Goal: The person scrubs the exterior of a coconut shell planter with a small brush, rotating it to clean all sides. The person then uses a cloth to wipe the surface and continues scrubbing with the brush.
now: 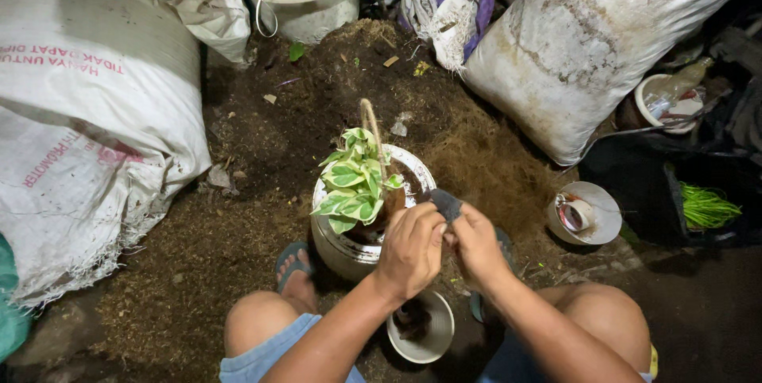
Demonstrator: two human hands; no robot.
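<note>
Left hand (410, 250) and right hand (475, 242) pinch a grey scrap (446, 204) — just beside the potted plant (355, 180).

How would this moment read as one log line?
left hand: on dark object | right hand: same | white pot, variegated plant in front | soil around

- Pot (349, 252) on the soil (238, 216), between the person's knees; plant (353, 180) and stake (371, 133) in it.
- Left hand (410, 250) and right hand (475, 242) touching, just right of the plant, over the pot rim.
- Small bowl (421, 327) on the ground beneath the hands.
- Big sack (79, 121) left of the pot; second sack (587, 42) behind, right.
- Bucket (305, 2) behind the soil.
- Cup with tape roll (583, 212) right of the hands.
</note>
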